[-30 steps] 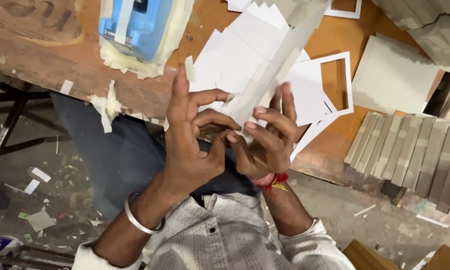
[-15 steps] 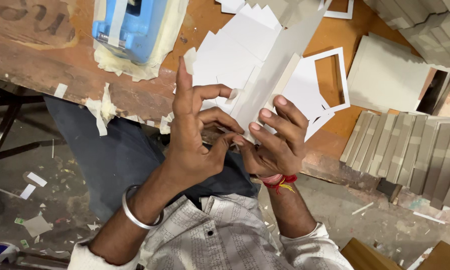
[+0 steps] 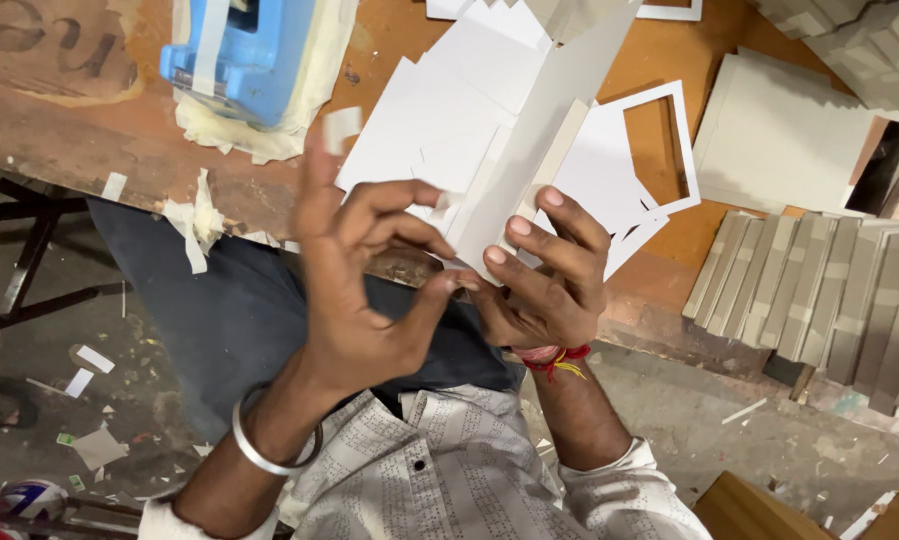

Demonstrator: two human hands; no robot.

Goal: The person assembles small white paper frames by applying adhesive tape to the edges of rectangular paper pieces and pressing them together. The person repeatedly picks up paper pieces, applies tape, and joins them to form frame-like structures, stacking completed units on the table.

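Folded white card piece (image 3: 529, 160), centre frame, pinched by my right hand (image 3: 544, 285); my left hand (image 3: 359, 290) holds its lower corner too.

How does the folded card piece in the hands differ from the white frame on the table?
The folded card piece is solid and raised, pinched by left hand and right hand. The white frame has a square cut-out, lies flat on the table, untouched. Both are pale card.

No packages, labels, signs or screens show on the wooden table (image 3: 669, 40).
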